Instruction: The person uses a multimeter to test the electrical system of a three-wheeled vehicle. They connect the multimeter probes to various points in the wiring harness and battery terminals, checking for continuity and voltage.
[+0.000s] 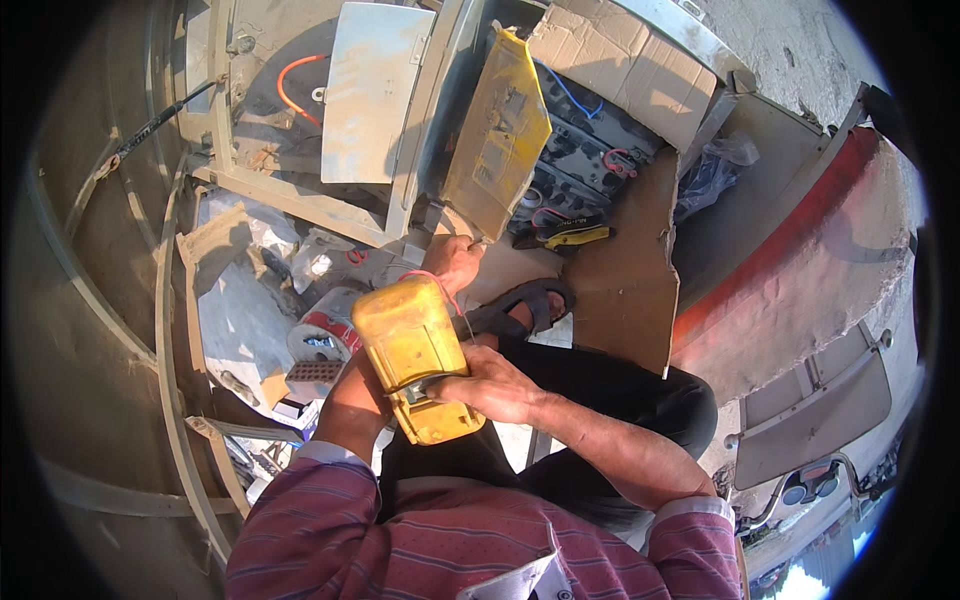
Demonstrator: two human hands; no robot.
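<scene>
One dusty, rounded yellow case [405, 325], right fingers [481, 366] clasping its side, left fingers [466, 252] curled, hold unclear

One yellow case [408, 335]; one sandal [541, 300]

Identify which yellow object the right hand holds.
The boxy yellow plastic case; the flat yellow panel and yellow-and-black tool are away from the right hand.

White-lettered dark strut [141, 136], lettered black-yellow tool [568, 228]
</scene>
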